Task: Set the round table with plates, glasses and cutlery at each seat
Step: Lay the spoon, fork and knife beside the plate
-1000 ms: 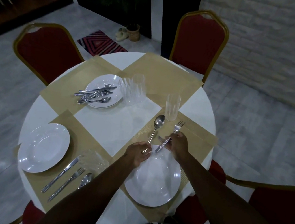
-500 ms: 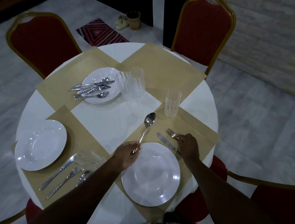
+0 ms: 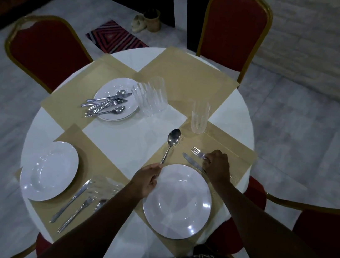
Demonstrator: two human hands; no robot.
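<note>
The near plate (image 3: 177, 202) sits on its placemat (image 3: 226, 158) at the table (image 3: 119, 143) edge closest to the person, with cutlery being laid beyond it. To finish this step well, I would line each handle up parallel and just clear of the plate rim, then let go gently so nothing skids on the mat.

The left hand (image 3: 145, 181) is narrowly closed, pinching the handle end of the spoon (image 3: 171, 143), whose bowl lies on the mat's far-left corner. The right hand (image 3: 217, 167) curls over the handles of the fork (image 3: 198, 153) and knife (image 3: 191, 162) — whether it grips or merely presses them I cannot tell.

Farther on stands a single glass (image 3: 199, 118). Beyond that, a stack of plates (image 3: 116, 99) carries spare cutlery beside clustered glasses (image 3: 150, 96) — the far seats look unset.
</note>
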